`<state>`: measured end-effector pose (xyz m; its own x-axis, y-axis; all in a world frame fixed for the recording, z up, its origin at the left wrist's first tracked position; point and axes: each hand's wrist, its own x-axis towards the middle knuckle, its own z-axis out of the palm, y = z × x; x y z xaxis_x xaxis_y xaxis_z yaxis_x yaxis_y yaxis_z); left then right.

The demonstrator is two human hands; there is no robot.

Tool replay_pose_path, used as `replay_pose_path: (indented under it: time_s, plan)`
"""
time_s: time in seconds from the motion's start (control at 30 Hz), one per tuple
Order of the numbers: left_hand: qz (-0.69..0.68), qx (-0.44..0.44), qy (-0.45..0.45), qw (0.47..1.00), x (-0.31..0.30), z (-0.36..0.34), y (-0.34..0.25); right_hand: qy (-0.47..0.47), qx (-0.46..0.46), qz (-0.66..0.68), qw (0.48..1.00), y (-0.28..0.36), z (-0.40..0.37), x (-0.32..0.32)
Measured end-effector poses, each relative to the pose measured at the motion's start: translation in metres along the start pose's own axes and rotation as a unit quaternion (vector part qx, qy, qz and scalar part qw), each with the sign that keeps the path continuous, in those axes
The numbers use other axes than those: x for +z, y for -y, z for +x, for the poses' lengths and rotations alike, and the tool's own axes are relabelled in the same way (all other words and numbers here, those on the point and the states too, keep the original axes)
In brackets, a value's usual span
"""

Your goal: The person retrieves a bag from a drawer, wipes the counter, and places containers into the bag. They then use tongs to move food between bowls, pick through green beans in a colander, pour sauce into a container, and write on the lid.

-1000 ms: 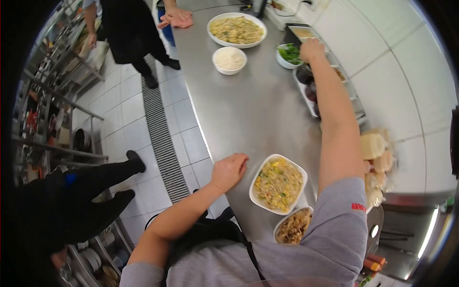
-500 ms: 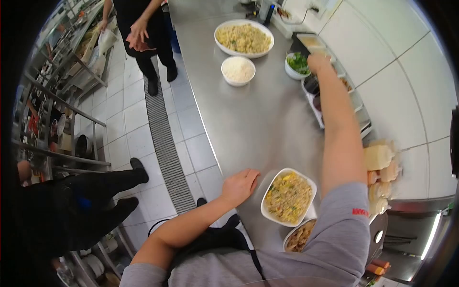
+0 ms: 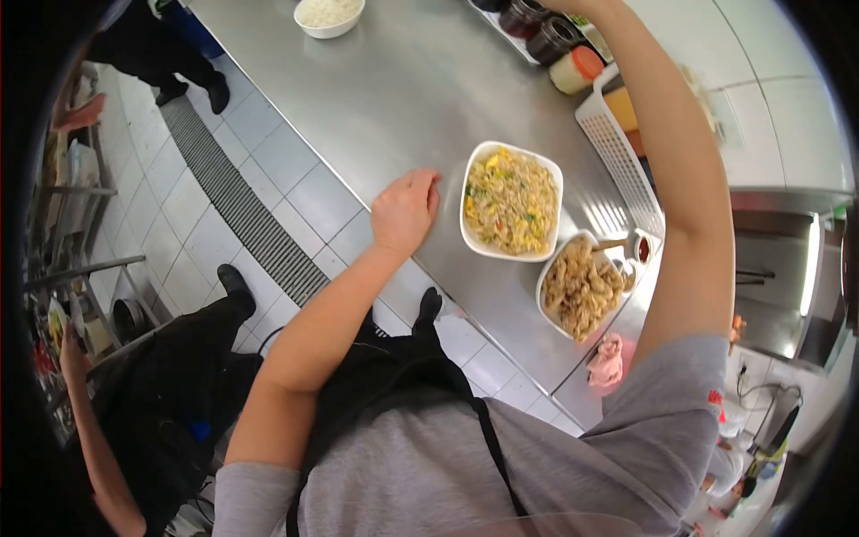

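My left hand (image 3: 407,210) rests at the edge of the steel counter (image 3: 385,98), its fingers curled in with nothing visible in them. Beside it stands a square white bowl of fried rice (image 3: 512,201) with egg and green bits. Just beyond, a second white bowl holds browned fried pieces (image 3: 582,286). My right arm stretches up past the white basket; my right hand (image 3: 573,4) is cut off at the top edge, above the dark jars (image 3: 550,38), so its fingers are hidden.
A white perforated basket (image 3: 617,148) and a red-lidded jar (image 3: 577,70) line the wall side. A small sauce cup (image 3: 642,249) and a pink cloth (image 3: 607,360) lie near me. White rice (image 3: 329,12) stands far off. Co-workers' legs (image 3: 179,336) are at left.
My view has turned down and right, so the fried rice appears higher and the fried pieces show fully. My left hand's fingers are more curled; my right hand has slipped mostly out of frame.
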<state>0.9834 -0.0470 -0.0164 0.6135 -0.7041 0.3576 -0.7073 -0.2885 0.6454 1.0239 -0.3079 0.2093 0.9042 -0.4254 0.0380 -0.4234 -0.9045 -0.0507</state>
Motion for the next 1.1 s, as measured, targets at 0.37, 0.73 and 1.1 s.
replay_pose_path:
  time_s: [0.37,0.73,1.1]
  plan:
    - [-0.024,0.032,0.012,0.999,-0.003,-0.003,0.002,0.100,0.083,0.033,0.991,0.053,-0.284,0.020]
    - [-0.028,-0.008,0.049,0.998,-0.006,-0.002,0.000,0.171,0.064,-0.138,0.973,0.085,-0.294,0.047]
    - [-0.048,-0.025,0.075,0.996,-0.007,-0.001,0.000,0.187,0.166,0.023,0.968,0.055,-0.281,0.031]
